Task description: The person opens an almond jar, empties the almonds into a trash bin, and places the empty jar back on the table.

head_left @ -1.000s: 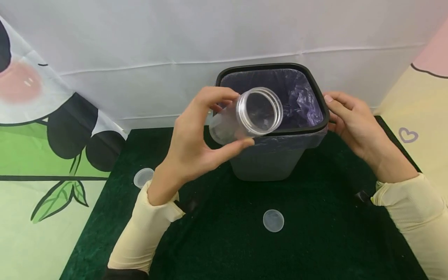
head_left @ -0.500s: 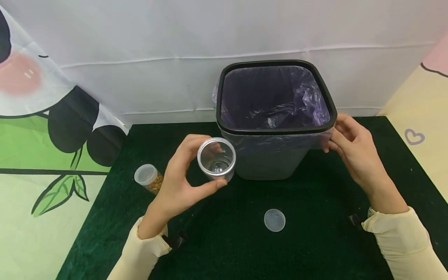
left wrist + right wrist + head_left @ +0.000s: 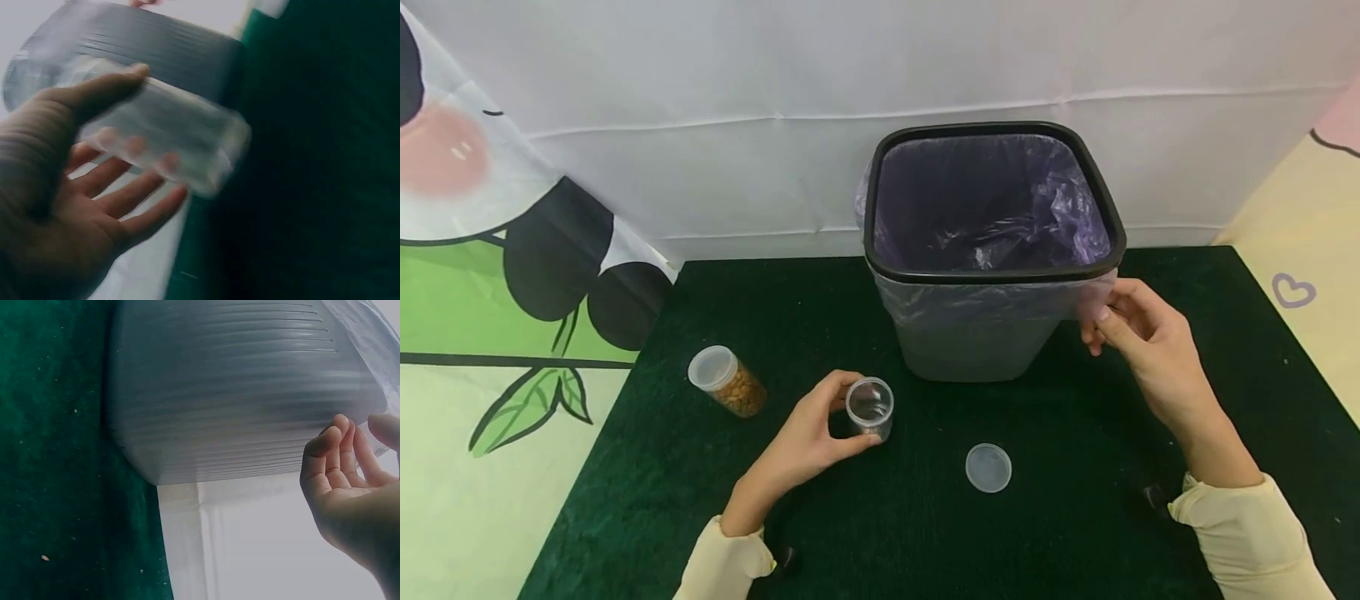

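In the head view my left hand (image 3: pixel 816 437) grips a clear plastic jar (image 3: pixel 880 425), thumb on the near side and fingers on the far side. Its mouth faces up, uncapped, low over the green cloth. The left wrist view, blurred, shows the see-through wall of this jar (image 3: pixel 181 131) between thumb and fingers. My right hand (image 3: pixel 1150 358) is at the right side of a lined trash bin (image 3: pixel 977 346), just under the overhanging bag. The right wrist view shows its fingers (image 3: pixel 331 450) loosely curled, thumb apart from them, beside the ribbed bin wall.
A translucent round lid (image 3: pixel 988 468) lies on the green cloth (image 3: pixel 1045 542) in front of the bin. To the left stands a capped jar (image 3: pixel 730 383) of small brown pieces. A white curtain (image 3: pixel 760 183) hangs behind, with printed cloth (image 3: pixel 535 292) at the left.
My left hand has brought the jar from over the bin down and toward me, turning it upright. The right hand has slid down from the bin's rim. The capped jar has come into full view.
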`<state>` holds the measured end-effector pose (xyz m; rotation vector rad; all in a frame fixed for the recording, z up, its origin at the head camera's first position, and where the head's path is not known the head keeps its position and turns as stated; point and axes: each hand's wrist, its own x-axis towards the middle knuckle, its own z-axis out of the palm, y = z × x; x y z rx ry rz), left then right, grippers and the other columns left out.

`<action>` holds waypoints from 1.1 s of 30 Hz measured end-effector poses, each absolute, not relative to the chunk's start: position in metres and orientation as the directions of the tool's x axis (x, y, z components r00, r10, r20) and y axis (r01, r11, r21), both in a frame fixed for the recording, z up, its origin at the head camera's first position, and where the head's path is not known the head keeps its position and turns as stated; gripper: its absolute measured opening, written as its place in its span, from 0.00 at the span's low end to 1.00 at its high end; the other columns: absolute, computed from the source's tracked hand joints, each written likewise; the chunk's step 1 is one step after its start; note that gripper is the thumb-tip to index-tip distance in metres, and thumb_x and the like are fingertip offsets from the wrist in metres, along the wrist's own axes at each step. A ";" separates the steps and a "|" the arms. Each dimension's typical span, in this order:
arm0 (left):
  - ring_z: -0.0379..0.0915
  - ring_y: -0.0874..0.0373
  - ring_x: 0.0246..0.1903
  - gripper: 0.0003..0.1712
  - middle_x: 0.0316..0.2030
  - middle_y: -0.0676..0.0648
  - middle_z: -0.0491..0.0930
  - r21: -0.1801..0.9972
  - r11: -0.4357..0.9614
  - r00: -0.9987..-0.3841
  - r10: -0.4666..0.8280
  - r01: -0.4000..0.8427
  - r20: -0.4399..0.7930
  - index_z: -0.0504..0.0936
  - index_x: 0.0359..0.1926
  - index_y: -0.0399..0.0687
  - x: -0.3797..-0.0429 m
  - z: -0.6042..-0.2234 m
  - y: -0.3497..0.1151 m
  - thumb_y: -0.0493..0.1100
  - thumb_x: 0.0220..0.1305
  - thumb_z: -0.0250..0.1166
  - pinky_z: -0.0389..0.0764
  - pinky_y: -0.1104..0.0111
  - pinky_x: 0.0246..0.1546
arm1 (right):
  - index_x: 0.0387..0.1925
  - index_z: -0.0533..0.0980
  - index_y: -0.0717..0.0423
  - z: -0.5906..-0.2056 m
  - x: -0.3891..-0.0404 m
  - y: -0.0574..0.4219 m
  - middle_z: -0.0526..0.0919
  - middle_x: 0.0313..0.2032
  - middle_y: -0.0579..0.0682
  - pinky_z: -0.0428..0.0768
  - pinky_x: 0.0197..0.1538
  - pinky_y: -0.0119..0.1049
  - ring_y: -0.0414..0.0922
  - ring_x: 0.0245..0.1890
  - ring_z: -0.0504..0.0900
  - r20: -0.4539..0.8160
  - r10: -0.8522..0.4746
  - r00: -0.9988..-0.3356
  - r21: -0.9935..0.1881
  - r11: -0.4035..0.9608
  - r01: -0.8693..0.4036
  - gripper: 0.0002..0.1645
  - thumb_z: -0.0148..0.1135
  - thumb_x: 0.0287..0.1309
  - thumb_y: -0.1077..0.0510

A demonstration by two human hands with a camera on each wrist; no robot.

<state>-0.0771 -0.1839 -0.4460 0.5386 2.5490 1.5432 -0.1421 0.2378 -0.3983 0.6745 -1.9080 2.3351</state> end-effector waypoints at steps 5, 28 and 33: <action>0.81 0.55 0.59 0.38 0.60 0.52 0.78 0.882 0.421 -0.927 0.373 0.211 0.043 0.68 0.65 0.61 -0.082 -0.462 -0.187 0.46 0.59 0.79 0.82 0.54 0.62 | 0.60 0.73 0.64 -0.403 -0.142 0.236 0.80 0.36 0.50 0.80 0.37 0.29 0.44 0.34 0.78 0.342 -0.240 -0.909 -0.931 -0.218 -0.293 0.18 0.48 0.74 0.74; 0.75 0.55 0.60 0.36 0.60 0.46 0.79 0.663 0.605 -0.883 0.162 0.441 0.440 0.76 0.65 0.47 -0.073 -0.443 -0.226 0.30 0.56 0.77 0.76 0.67 0.62 | 0.63 0.75 0.60 -0.403 -0.136 0.242 0.84 0.49 0.39 0.83 0.45 0.29 0.38 0.42 0.84 0.215 -0.554 -0.804 -0.869 0.267 -0.416 0.21 0.55 0.72 0.72; 0.69 0.43 0.63 0.33 0.61 0.34 0.76 0.532 0.670 -0.709 -0.013 0.517 0.705 0.76 0.64 0.36 -0.076 -0.438 -0.231 0.33 0.58 0.76 0.63 0.70 0.71 | 0.64 0.75 0.57 -0.403 -0.134 0.235 0.84 0.51 0.45 0.82 0.48 0.27 0.38 0.45 0.84 0.176 -0.598 -0.782 -0.868 0.280 -0.410 0.21 0.56 0.73 0.70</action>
